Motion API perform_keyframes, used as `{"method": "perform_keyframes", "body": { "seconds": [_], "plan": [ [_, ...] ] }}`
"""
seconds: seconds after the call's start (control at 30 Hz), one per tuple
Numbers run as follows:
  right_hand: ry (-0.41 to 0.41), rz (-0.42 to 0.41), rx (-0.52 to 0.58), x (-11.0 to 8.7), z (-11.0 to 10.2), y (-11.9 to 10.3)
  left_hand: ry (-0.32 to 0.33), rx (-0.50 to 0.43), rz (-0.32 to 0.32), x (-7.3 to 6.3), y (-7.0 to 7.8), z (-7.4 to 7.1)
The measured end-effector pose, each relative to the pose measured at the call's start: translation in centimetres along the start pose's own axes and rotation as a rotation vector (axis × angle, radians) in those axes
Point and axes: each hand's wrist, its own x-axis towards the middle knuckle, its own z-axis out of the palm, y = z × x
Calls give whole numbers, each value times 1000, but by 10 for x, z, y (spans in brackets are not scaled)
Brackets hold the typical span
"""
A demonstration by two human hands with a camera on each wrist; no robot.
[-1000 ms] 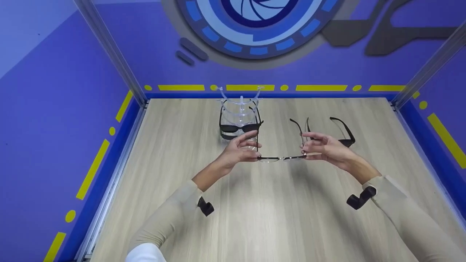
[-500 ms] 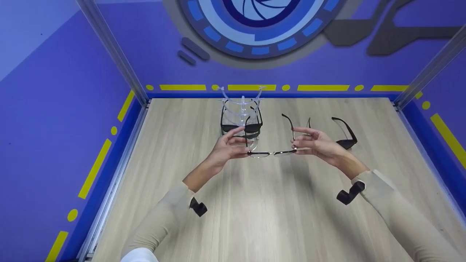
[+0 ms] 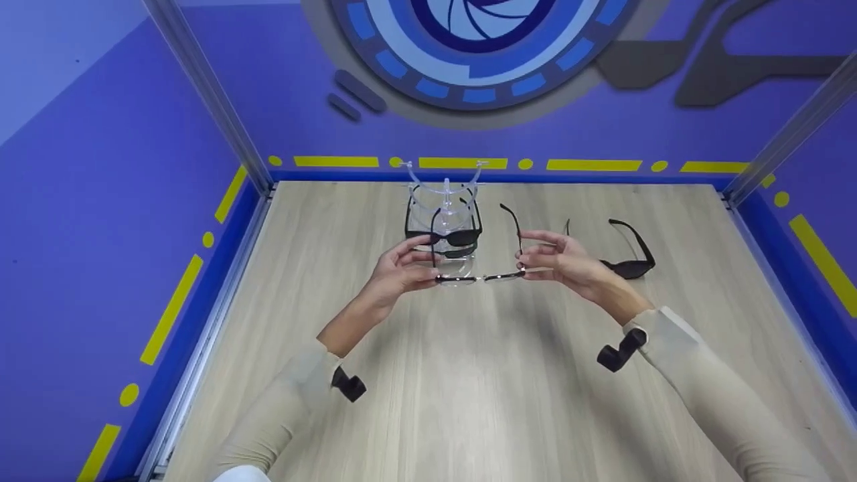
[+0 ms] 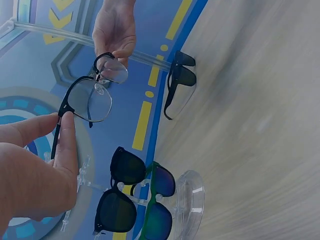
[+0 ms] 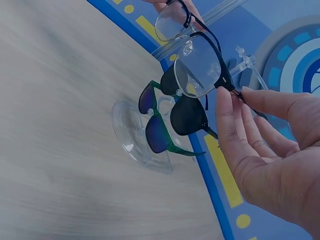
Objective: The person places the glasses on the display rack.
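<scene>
Left hand (image 3: 394,275) and right hand (image 3: 564,263) pinch, facing each other.

Bench (image 3: 442,415): pale wood grain. Walls (image 3: 100,167): blue-purple, at rear and both sides, edged below with yellow dashes (image 3: 462,163). Rear wall (image 3: 268,73): round emblem (image 3: 479,50). Metal posts (image 3: 209,94): one at each rear corner.

Eyeglasses (image 3: 480,278) before the stand (image 3: 446,190), sunglasses (image 3: 629,269) on the table (image 3: 482,395) at right
</scene>
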Motion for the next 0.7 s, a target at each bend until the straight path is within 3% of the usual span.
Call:
{"method": "perform_keyframes", "body": {
  "seconds": [0.33, 0.7],
  "plan": [
    [16, -12, 11, 17, 12, -8, 48, 10, -3, 1, 10, -12],
    [30, -1, -5, 36, 18, -20, 63, -18, -43, 18, 20, -26]
  ]
}}
